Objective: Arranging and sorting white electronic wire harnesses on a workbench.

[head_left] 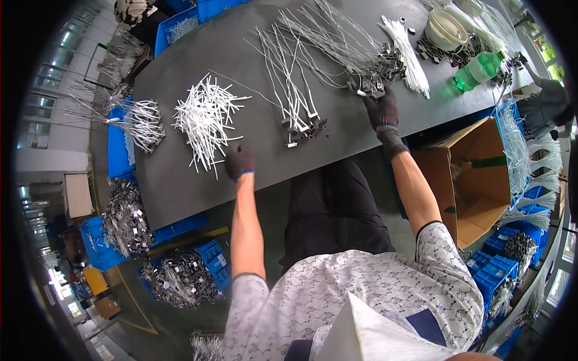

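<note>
I see a green bottle [477, 72]; a pale tub [446, 30] sits beyond its left, an open cardboard box [487, 201] nearer me.

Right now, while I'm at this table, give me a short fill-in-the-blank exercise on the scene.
The left hand is near a pile of strips coloured ____.
The right hand is ____ from that pile than the left hand.
The bottle is coloured ____.
The open cardboard box is on your ____ side.

Missing words: white; farther; green; right.
</note>
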### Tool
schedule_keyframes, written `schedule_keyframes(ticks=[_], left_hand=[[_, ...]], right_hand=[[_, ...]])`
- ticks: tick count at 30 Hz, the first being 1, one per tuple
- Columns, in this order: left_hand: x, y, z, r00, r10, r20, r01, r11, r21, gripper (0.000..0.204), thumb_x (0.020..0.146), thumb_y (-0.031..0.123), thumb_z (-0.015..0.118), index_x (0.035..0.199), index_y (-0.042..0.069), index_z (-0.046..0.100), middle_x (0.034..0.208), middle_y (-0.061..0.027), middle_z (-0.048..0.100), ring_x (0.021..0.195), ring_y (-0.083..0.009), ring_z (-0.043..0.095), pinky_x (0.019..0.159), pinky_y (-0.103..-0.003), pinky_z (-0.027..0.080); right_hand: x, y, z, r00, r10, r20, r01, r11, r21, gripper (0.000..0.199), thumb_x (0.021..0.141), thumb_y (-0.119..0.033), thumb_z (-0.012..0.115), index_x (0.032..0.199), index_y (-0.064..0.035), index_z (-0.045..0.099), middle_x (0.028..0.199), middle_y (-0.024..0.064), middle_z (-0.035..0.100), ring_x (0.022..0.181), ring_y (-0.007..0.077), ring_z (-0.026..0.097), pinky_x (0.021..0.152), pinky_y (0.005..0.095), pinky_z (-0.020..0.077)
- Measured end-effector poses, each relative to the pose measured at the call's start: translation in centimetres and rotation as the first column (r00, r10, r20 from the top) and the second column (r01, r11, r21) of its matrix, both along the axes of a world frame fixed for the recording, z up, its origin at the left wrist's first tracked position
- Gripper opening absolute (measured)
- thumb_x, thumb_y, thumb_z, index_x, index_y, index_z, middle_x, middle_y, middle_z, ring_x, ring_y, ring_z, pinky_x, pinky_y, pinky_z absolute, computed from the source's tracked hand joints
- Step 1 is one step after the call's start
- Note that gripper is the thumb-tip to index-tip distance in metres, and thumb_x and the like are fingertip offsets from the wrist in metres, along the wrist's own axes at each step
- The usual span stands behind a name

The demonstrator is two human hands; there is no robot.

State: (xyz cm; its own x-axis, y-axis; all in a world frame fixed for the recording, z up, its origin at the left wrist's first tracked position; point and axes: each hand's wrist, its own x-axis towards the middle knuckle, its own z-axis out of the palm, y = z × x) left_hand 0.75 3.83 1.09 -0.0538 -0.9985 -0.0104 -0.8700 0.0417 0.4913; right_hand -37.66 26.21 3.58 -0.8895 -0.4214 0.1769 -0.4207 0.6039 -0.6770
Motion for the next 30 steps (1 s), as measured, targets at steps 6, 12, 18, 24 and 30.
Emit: schedule_keyframes(ticks=[6, 12, 18, 24, 30], left_hand=[[1.5, -0.4, 0.6, 0.944, -0.026, 0.328, -0.037, 0.982, 0.184, 0.047, 0.082, 0.046, 0.062, 0.098, 0.004, 0.075, 0.106, -0.0230, 0.072, 0.100, -0.0431, 0.070, 0.084, -0.052, 0.056], [3.0, -3.2, -3.8, 0.943, -0.032, 0.332, -0.049, 0.972, 0.232, 0.041, 0.081, 0.040, 0.070, 0.102, 0.005, 0.075, 0.109, -0.0226, 0.072, 0.103, -0.0418, 0.070, 0.085, -0.052, 0.057], [6.4, -7.9, -10.3, 0.978, 0.035, 0.205, -0.105, 0.934, 0.342, 0.039, 0.081, 0.035, 0.074, 0.105, 0.005, 0.076, 0.112, -0.0209, 0.073, 0.105, -0.0391, 0.071, 0.085, -0.048, 0.058], [4.3, -6.3, -9.8, 0.962, -0.092, 0.257, 0.017, 0.960, 0.279, 0.037, 0.088, 0.036, 0.069, 0.085, -0.001, 0.072, 0.075, -0.0156, 0.074, 0.064, -0.0293, 0.074, 0.055, -0.043, 0.058], [7.2, -6.7, -10.4, 0.740, -0.379, 0.556, 0.282, 0.925, 0.256, 0.033, 0.085, 0.032, 0.065, 0.097, 0.004, 0.078, 0.105, -0.0212, 0.074, 0.101, -0.0336, 0.073, 0.086, -0.043, 0.058]], right_hand=[[0.5, 4.1, -2.2, 0.991, -0.106, 0.078, 0.079, 0.953, 0.291, 0.061, 0.084, -0.045, 0.075, 0.124, -0.0009, 0.062, 0.118, 0.0222, 0.065, 0.101, 0.0396, 0.067, 0.086, 0.0489, 0.0535], [-2.2, 4.1, -0.5, 0.490, 0.398, 0.775, 0.188, 0.820, -0.540, 0.027, 0.086, -0.027, 0.068, 0.106, -0.0089, 0.069, 0.105, 0.0260, 0.067, 0.090, 0.0431, 0.068, 0.078, 0.0510, 0.0564], [-2.6, 6.3, -0.5, 0.972, 0.233, -0.035, -0.187, 0.850, 0.493, 0.031, 0.086, -0.028, 0.069, 0.110, -0.0076, 0.069, 0.107, 0.0243, 0.068, 0.089, 0.0445, 0.069, 0.077, 0.0499, 0.0566], [-0.1, 10.7, 0.8, 0.576, 0.329, 0.748, -0.200, 0.944, -0.261, 0.026, 0.089, -0.024, 0.067, 0.104, -0.0040, 0.068, 0.097, 0.0149, 0.068, 0.083, 0.0279, 0.071, 0.076, 0.0382, 0.0569], [0.3, 12.2, -2.6, 0.715, 0.520, 0.467, -0.471, 0.852, -0.228, 0.030, 0.092, -0.029, 0.063, 0.108, -0.0050, 0.071, 0.091, 0.0128, 0.070, 0.079, 0.0224, 0.069, 0.072, 0.0382, 0.0544]])
